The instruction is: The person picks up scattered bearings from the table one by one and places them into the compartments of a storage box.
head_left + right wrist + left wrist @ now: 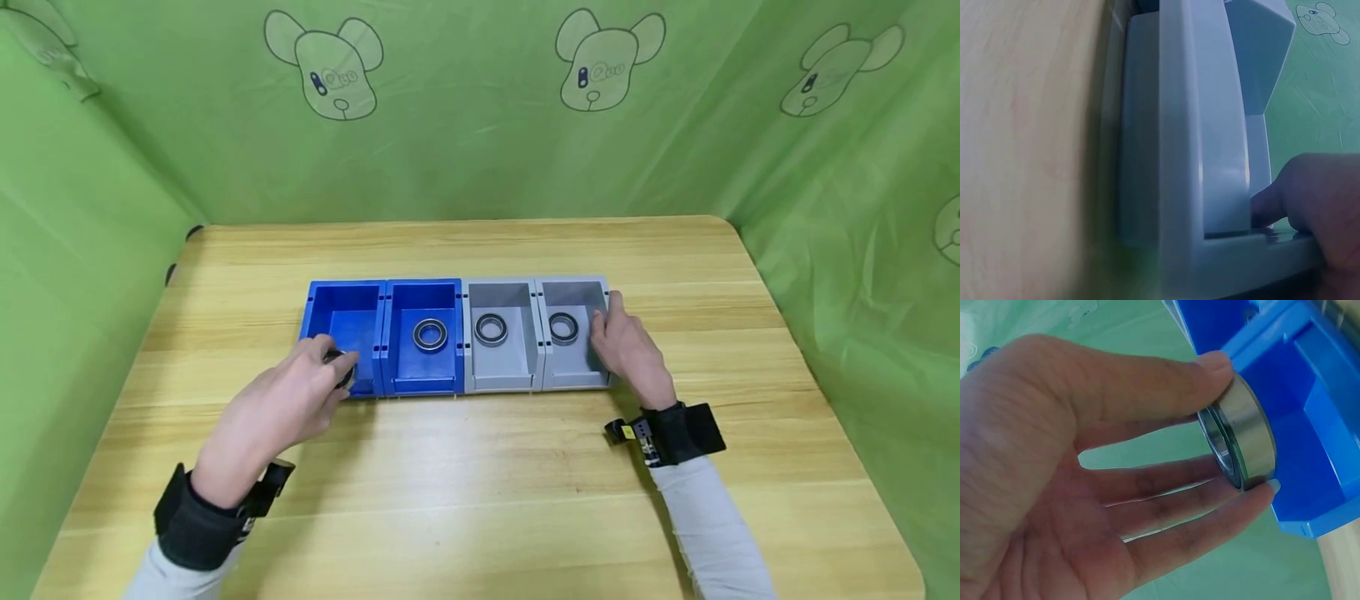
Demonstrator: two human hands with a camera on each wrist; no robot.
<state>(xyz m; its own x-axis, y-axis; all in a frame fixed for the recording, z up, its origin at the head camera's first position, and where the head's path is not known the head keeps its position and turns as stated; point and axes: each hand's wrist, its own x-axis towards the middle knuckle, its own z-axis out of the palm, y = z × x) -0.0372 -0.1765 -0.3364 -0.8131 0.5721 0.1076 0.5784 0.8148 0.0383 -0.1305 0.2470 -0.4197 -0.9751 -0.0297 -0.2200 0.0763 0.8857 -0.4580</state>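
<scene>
My left hand [285, 404] pinches a metal ball bearing [1249, 434] between thumb and fingertips, tilted on edge. It is over the front of the leftmost blue bin [356, 325], whose blue wall shows close behind the bearing in the left wrist view. My right hand [632, 350] grips the right side wall of the rightmost grey bin [577, 367], thumb inside the wall. A flat bearing [563, 341] lies in that bin. Another bearing [491, 342] lies in the grey bin [506, 367] beside it, and one more bearing [430, 348] in the second blue bin [423, 373].
The bins stand side by side in one row on a wooden table [480, 500]. Green cloth [472, 158] with printed bear heads hangs behind the table and along both sides. Black straps with small cameras are on both wrists.
</scene>
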